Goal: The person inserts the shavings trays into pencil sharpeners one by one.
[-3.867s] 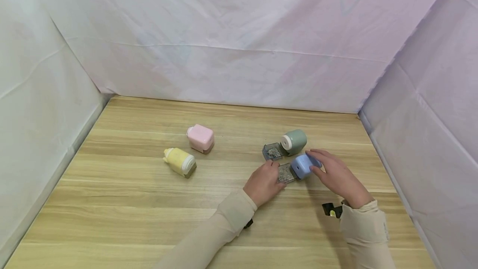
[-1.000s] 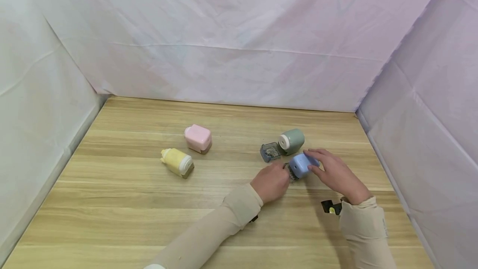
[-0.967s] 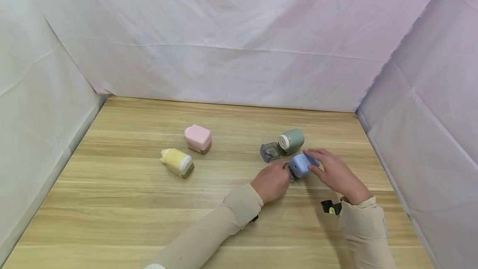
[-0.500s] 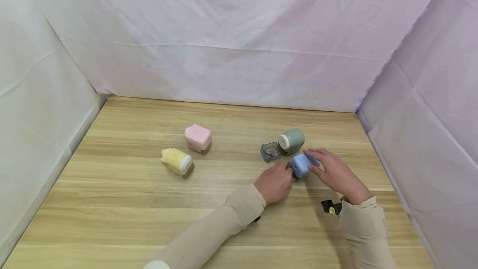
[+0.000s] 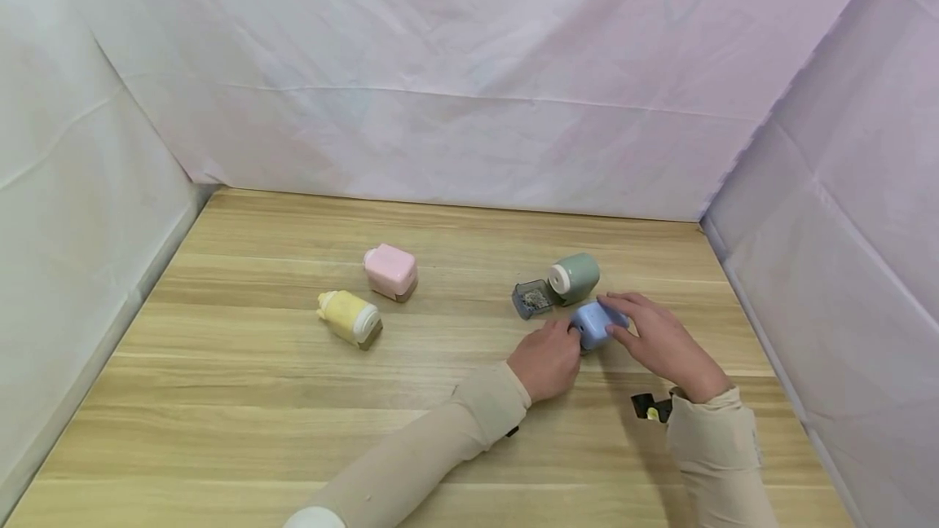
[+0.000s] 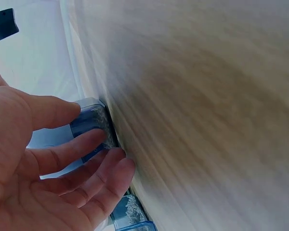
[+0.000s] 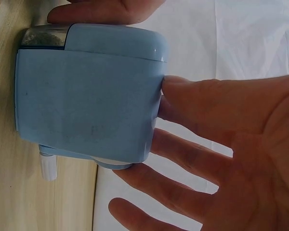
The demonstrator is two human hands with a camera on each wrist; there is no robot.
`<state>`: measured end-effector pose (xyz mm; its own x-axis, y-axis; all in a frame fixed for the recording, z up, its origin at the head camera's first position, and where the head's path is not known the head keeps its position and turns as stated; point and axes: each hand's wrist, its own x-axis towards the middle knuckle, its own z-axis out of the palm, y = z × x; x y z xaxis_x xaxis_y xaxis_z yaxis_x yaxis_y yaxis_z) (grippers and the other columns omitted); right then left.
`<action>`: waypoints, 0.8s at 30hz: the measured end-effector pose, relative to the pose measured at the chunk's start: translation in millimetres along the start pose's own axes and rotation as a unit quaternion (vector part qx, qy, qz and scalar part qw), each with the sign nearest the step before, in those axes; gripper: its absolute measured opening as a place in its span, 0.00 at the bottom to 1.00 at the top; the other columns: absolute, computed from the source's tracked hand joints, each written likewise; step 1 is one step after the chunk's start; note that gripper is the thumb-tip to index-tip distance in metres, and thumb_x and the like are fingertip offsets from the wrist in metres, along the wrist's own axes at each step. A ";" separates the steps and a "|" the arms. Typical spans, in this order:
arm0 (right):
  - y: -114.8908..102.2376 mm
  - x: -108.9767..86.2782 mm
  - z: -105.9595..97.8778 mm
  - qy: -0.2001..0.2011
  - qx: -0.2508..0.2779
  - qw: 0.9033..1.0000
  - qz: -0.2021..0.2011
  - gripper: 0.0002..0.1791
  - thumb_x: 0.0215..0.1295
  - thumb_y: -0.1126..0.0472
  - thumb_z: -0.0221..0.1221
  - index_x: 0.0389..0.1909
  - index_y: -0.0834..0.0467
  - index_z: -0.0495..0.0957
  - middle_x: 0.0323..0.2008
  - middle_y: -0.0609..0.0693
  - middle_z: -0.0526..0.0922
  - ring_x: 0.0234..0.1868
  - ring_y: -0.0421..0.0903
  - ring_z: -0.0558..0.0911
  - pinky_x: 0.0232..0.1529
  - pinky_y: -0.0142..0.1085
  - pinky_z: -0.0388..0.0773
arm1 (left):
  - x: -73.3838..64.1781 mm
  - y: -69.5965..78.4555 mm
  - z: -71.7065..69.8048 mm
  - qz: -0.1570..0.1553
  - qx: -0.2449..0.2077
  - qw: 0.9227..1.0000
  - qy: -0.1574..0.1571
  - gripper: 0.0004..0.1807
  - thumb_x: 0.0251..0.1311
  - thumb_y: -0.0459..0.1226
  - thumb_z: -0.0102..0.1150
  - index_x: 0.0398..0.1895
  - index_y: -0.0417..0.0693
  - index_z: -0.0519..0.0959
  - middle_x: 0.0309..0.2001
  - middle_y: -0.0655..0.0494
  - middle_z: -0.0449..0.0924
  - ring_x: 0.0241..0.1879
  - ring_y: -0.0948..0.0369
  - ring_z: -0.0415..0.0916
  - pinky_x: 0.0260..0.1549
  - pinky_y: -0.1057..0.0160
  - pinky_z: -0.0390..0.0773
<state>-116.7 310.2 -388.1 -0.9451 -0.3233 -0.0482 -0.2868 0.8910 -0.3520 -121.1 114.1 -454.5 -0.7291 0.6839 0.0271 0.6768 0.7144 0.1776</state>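
My right hand grips a blue pencil sharpener from its far side, thumb and fingers on its body. The sharpener rests on the table, and its white crank knob shows low in the right wrist view. My left hand is at the near face. There, in the left wrist view, the thumb and loosely bent fingers lie against the clear shavings drawer, which sits in the body with shavings inside. The head view hides most of this drawer behind the left hand.
Just behind stands a green pencil sharpener with its shavings drawer pulled out. Further left on the wooden table are a pink sharpener and a yellow one. White cloth walls the back and sides.
The blue sharpener's drawer, pulled out in the earliest frame, has slid into the body as my left hand moved right. My right hand has kept its hold on the body.
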 end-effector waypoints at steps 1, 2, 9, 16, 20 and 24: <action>0.0 0.1 0.3 0.001 -0.001 1.000 -0.001 0.27 0.73 0.66 0.67 0.70 0.67 0.77 0.67 0.70 0.79 0.67 0.72 0.79 0.64 0.69 0.77 | 0.0 -0.2 0.1 -0.001 -0.002 1.000 -0.001 0.17 0.80 0.42 0.55 0.59 0.40 0.83 0.56 0.50 0.83 0.52 0.59 0.82 0.52 0.67 0.85; 0.0 0.1 0.5 0.001 -0.001 1.000 -0.002 0.26 0.73 0.66 0.66 0.70 0.67 0.77 0.67 0.70 0.79 0.67 0.72 0.79 0.64 0.68 0.77 | 0.0 -0.6 0.2 0.000 -0.003 1.000 -0.003 0.17 0.80 0.42 0.55 0.59 0.41 0.83 0.57 0.50 0.83 0.53 0.59 0.82 0.53 0.66 0.85; -0.4 -0.8 0.8 0.001 0.001 1.000 0.004 0.27 0.74 0.65 0.66 0.71 0.67 0.77 0.68 0.70 0.78 0.67 0.72 0.79 0.63 0.69 0.77 | -2.4 -4.3 -1.4 -0.001 -0.004 1.000 0.004 0.16 0.80 0.43 0.56 0.57 0.44 0.85 0.57 0.51 0.84 0.53 0.58 0.83 0.50 0.64 0.86; 0.1 -1.5 -1.4 -0.004 0.011 1.000 -0.011 0.27 0.73 0.68 0.66 0.71 0.67 0.76 0.69 0.70 0.78 0.69 0.72 0.77 0.67 0.68 0.76 | -6.3 -12.3 -11.7 -0.006 0.014 0.999 0.028 0.14 0.79 0.44 0.57 0.51 0.46 0.86 0.48 0.53 0.87 0.47 0.58 0.83 0.45 0.64 0.86; 2.0 -1.0 -4.1 -0.013 0.004 1.000 -0.026 0.29 0.71 0.70 0.67 0.71 0.68 0.75 0.69 0.72 0.77 0.69 0.73 0.76 0.67 0.69 0.75 | -7.2 -24.2 -21.4 -0.014 -0.021 0.999 0.040 0.13 0.79 0.43 0.58 0.53 0.45 0.85 0.48 0.52 0.85 0.48 0.58 0.83 0.47 0.62 0.86; 2.4 1.6 -11.0 -0.027 -0.007 0.999 -0.034 0.30 0.70 0.70 0.68 0.71 0.69 0.74 0.70 0.75 0.74 0.69 0.75 0.75 0.65 0.70 0.75 | -7.0 -40.6 -33.7 -0.025 -0.062 0.995 0.068 0.12 0.77 0.40 0.59 0.53 0.43 0.85 0.47 0.52 0.85 0.47 0.57 0.83 0.47 0.61 0.86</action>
<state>-120.6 315.3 -378.7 -0.9134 -0.3999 -0.0759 -0.3526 0.8705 -0.3434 -146.9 75.3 -428.8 -0.7739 0.6162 0.1462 0.6281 0.7172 0.3019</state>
